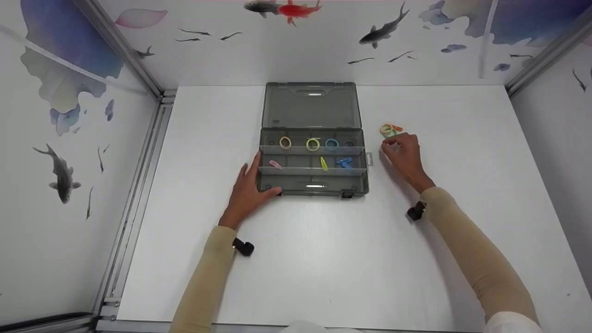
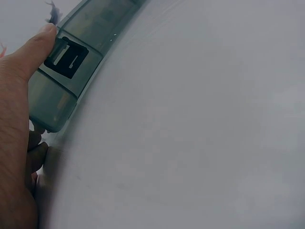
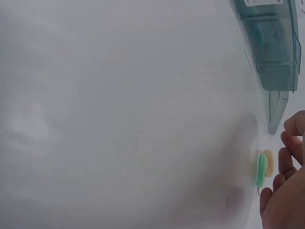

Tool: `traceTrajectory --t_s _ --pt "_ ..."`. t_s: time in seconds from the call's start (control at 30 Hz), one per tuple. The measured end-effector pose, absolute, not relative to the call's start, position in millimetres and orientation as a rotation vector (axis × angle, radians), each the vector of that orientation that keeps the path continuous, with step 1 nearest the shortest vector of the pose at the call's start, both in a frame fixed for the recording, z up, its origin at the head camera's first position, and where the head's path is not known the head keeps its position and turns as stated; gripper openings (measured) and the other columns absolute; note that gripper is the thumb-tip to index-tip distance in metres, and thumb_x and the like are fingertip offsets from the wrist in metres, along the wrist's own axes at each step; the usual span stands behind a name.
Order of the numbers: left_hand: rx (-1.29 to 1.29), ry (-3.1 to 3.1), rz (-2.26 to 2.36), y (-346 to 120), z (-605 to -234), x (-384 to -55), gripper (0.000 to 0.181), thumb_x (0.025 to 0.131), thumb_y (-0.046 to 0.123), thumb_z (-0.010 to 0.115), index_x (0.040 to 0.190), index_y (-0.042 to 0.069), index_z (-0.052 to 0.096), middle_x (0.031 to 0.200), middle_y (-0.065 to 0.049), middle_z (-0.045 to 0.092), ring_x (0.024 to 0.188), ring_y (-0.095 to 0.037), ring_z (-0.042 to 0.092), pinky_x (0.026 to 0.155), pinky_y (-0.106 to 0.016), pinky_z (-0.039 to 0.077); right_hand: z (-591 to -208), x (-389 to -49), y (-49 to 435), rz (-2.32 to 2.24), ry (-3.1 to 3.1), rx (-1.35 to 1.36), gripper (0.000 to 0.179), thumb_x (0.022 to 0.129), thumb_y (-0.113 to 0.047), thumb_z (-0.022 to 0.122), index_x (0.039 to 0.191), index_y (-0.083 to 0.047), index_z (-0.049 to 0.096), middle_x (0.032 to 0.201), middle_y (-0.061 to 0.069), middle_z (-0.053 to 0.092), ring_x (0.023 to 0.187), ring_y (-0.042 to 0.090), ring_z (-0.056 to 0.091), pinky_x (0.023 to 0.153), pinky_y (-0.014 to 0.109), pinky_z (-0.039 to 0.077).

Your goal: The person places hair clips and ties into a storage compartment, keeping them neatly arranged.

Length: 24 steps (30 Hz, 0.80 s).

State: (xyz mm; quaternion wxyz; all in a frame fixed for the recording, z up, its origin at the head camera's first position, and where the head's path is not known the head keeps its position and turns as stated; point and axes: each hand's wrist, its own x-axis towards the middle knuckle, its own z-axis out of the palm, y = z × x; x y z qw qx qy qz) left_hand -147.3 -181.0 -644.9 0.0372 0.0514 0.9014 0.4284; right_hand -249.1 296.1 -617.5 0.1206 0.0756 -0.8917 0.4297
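A grey see-through compartment box (image 1: 314,185) stands with its lid (image 1: 311,107) tipped back. My left hand (image 1: 245,199) rests against its front left corner, the index finger along the side and the thumb on the front edge. In the left wrist view the thumb lies beside a dark latch (image 2: 66,57). My right hand (image 1: 404,155) is over the table right of the box, thumb and index tips close together; whether they pinch anything is hidden. Just beyond the fingertips lie a pale yellow ring (image 1: 385,129) and an orange hair clip (image 1: 396,128). A green ring (image 3: 261,170) shows near the fingers.
The box's back row holds an orange ring (image 1: 285,142), a yellow ring (image 1: 312,144) and a blue ring (image 1: 331,144). In the middle row lie a pink hair clip (image 1: 275,164), a yellow hair clip (image 1: 323,163) and blue hair clips (image 1: 345,163). Walls enclose the white table (image 1: 305,268).
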Motion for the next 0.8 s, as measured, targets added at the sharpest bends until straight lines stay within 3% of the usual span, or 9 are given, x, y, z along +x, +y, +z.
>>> traceTrajectory --t_s 0.37,0.8 --pt "0.147 2.773 1.313 -184.2 -645.5 -146.5 0.122 0.082 0.090 0.073 0.176 0.049 0.008 0.179 -0.013 0.031 0.168 -0.042 0.016 0.122 -0.076 0.031 -618.9 -268.2 298.4 1.225 -2.625 0.095 0.016 0.099 -0.003 0.075 0.111 0.008 0.079 0.107 0.025 0.071 0.104 0.035 0.050 0.095 0.043 0.032" --pt "0.160 2.773 1.311 -181.2 -646.3 -147.1 0.124 0.082 0.088 0.075 0.178 0.045 0.009 0.180 -0.012 0.029 0.168 -0.043 0.016 0.121 -0.077 0.032 -616.0 -283.7 306.6 1.147 -2.700 -0.018 0.034 0.102 -0.015 0.076 0.128 0.007 0.075 0.128 0.025 0.066 0.124 0.041 0.046 0.112 0.057 0.029"
